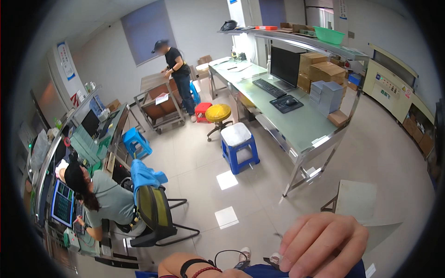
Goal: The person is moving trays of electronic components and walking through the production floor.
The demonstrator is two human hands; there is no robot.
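My right hand (324, 243) is raised close at the lower right, slightly blurred. Its fingers are curled together, and whatever lies inside them is hidden. At the lower edge my left hand (232, 274) is mostly cut off, its fingers out of sight. A black band and a red bead bracelet (206, 270) circle that wrist. Between the hands, dark blue cloth (259, 271) shows. Just beyond it are a looping black cable (227, 251) and shoes (244, 254) on the floor. Behind my right hand stands a pale flat panel (357, 199).
A long workbench (306, 132) with a monitor (284, 67) and boxes runs along the right. Stools, including a blue one (238, 148), stand mid-floor. One seated person (109, 199) works at a left-hand desk; another person (176, 69) stands by a cart (160, 104).
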